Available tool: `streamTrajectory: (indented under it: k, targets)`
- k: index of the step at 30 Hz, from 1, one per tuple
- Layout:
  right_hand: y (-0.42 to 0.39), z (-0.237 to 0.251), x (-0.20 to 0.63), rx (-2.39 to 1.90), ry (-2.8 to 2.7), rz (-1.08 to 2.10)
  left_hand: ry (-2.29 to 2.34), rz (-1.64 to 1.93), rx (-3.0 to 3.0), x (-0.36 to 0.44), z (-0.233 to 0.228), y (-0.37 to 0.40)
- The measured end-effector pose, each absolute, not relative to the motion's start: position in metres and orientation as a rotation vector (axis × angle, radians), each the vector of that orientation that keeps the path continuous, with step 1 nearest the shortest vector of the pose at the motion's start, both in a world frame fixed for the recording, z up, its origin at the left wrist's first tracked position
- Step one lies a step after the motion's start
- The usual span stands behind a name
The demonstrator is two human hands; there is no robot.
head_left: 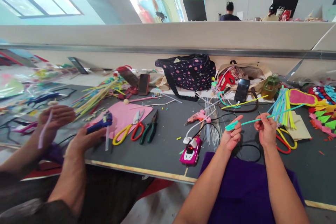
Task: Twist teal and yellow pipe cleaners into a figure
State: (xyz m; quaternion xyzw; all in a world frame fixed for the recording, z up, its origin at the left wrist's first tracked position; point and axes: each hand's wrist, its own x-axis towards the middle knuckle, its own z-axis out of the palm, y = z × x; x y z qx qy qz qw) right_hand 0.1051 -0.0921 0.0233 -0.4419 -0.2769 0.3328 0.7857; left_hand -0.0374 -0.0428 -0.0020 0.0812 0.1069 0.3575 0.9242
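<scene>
My left hand point(232, 133) is closed on one end of a teal pipe cleaner point(250, 122), its index finger pointing up. A thicker, wound-looking teal part sits at these fingers. My right hand point(267, 130) pinches the same pipe cleaner farther along, and its free end sticks out to the upper right. Both hands are raised over the table's front part, above my purple apron point(236, 192). Beyond my right hand lies a bundle of blue and yellow pipe cleaners point(282, 106). Scissors with red and yellow handles point(287, 141) lie beside my right wrist, partly hidden.
At left, a co-worker's hands point(85, 140) hold a blue glue gun and a pale strip. Between us lie scissors point(128, 127), pliers point(150, 127), a pink glue gun point(198, 116) and a magenta car-shaped power strip point(191, 152) with cables. Bags point(190, 71) and phones point(242, 91) stand behind.
</scene>
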Motion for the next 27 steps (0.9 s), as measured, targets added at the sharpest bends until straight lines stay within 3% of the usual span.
streamTrajectory:
  k: [10,19,27]
  targets:
    - [-0.092,0.023,0.105,-0.954,-0.626,0.715,0.270,0.730,0.260,-0.034,-0.004,-0.040]
    - [-0.092,0.021,0.110,-0.948,-0.597,0.673,0.389,1.018,0.414,-0.026,-0.010,-0.035]
    - [-0.096,0.018,0.111,-1.126,-0.722,0.474,0.537,1.097,0.611,-0.022,-0.006,-0.042]
